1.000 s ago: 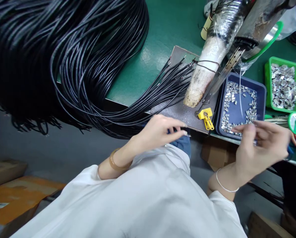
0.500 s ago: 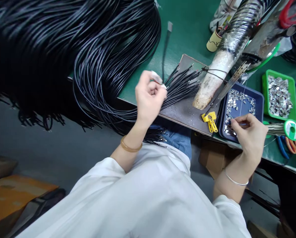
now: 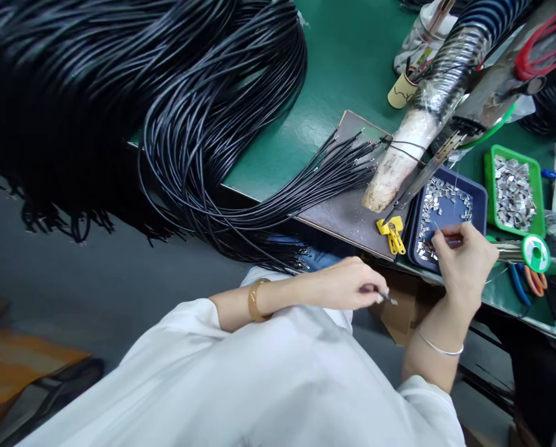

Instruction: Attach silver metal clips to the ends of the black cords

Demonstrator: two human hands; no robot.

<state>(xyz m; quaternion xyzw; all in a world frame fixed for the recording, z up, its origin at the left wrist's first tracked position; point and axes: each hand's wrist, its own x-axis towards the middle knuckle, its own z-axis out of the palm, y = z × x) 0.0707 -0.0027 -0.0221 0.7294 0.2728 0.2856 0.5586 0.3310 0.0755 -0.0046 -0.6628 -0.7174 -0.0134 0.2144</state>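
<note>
My left hand is closed in front of the table edge, near my body. From its fingertips sticks out the end of a dark cable with a small metal piece at its tip; the rest is hidden in the hand. My right hand is pinched over the near right part of a dark blue tray. What its fingers hold is mostly covered; a thin bit shows at the fingertips. Small silvery metal pieces lie scattered in that tray.
Long black cables cover the left side, their ends fanned over a brown board. A yellow clip sits on the board's corner below a white pipe. Right are a green tray, a wire spool and pliers.
My left hand has swung right and down from above the cable ends to in front of the table edge, holding the cable end. My right hand stays over the blue tray.
</note>
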